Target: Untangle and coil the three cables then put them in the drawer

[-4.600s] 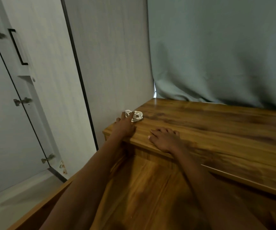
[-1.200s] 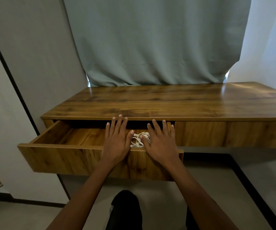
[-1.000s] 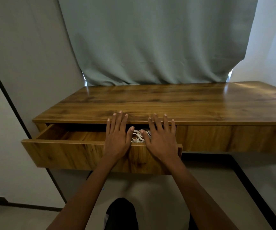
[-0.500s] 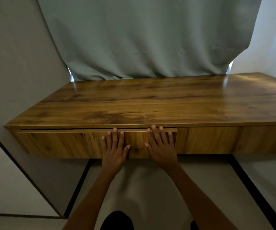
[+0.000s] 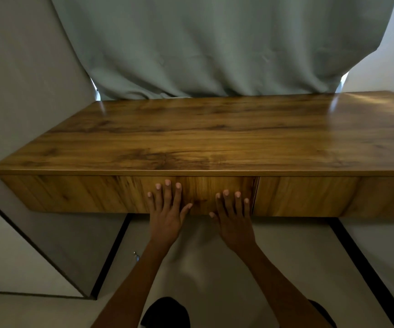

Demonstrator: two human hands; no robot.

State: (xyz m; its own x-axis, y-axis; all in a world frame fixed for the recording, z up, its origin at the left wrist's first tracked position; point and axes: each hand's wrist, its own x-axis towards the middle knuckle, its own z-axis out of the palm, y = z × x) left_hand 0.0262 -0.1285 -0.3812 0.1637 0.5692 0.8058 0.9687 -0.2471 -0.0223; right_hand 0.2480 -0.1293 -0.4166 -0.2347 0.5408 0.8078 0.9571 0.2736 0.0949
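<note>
Your left hand point(image 5: 166, 215) lies flat with straight, spread fingers against the glossy brown wood-grain drawer front point(image 5: 198, 194), holding nothing; your right hand point(image 5: 233, 220) does likewise at its 3 o'clock side, just left of the seam with the neighbouring panel point(image 5: 304, 196); both palms press so the push spreads evenly and the front sits flush under the long wooden desk top point(image 5: 214, 136); the cables cannot be seen, and you'd judge them inside the closed drawer; a grey-green curtain point(image 5: 214, 43) hangs at 12 o'clock; the task looks essentially finished.
</note>
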